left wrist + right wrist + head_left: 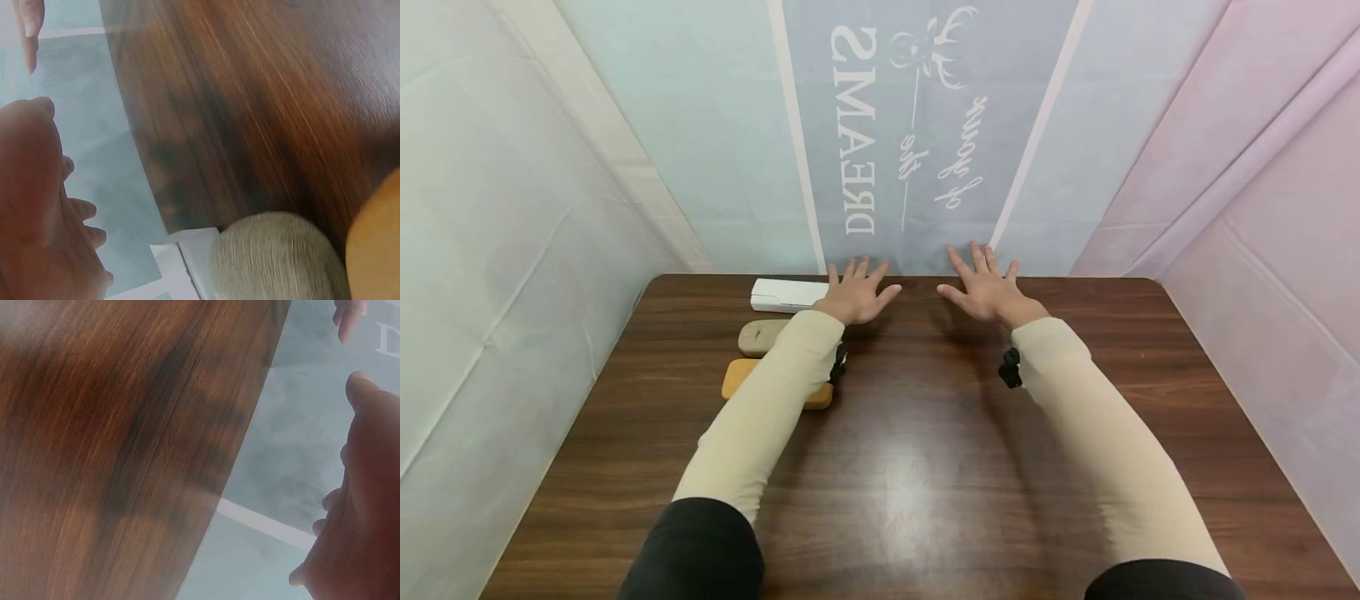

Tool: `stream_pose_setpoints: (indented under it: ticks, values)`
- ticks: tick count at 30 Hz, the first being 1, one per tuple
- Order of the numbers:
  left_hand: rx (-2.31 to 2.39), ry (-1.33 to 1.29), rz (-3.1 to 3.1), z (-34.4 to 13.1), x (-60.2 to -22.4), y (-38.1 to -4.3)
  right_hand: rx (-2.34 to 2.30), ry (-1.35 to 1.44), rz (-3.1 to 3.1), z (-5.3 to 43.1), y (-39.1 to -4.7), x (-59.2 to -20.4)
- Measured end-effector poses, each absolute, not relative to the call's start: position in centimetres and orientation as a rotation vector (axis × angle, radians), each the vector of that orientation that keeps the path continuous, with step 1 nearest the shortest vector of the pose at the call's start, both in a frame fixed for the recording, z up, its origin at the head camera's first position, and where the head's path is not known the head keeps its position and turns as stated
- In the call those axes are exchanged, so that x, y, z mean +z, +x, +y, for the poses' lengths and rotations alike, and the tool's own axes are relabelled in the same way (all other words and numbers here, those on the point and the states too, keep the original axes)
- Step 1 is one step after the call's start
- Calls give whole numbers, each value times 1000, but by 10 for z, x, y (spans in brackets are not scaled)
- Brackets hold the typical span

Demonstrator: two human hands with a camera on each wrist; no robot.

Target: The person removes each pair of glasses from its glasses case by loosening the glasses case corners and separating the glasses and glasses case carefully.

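My left hand [857, 296] is held out over the far edge of the table with its fingers spread. It holds nothing. Close to it lies a white oblong case [786, 295], its right end hidden behind the hand. Nearer to me are a beige, rounded case with a woven-looking surface [278, 259] and an orange case [741, 377], both partly covered by my left sleeve. My right hand [988, 292] is spread in the same way near the far edge, to the right, and holds nothing. Both thumbs point inward, apart from each other.
A dark wood-grain table [910, 467] fills the lower view. Behind it hangs a pale blue-grey cloth [917, 167] with white lettering and an antler drawing. Pale cloth walls [497, 250] stand at both sides. A small black device [1011, 368] sits at the right wrist.
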State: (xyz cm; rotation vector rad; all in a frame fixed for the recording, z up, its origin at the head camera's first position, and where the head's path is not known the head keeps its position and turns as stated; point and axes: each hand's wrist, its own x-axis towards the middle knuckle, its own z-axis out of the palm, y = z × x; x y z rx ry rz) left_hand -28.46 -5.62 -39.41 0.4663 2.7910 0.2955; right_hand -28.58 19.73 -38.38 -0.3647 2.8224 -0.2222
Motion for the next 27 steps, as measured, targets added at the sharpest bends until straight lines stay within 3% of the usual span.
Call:
stream_pose_setpoints:
  ticks: [19,27]
  values:
    - [296,767,2867,-106,-384,-264,-267,-605,2829,190,-256,-392]
    - [376,846,2873,-136,-388,-237,-317,-770,2823,181,-236,-396]
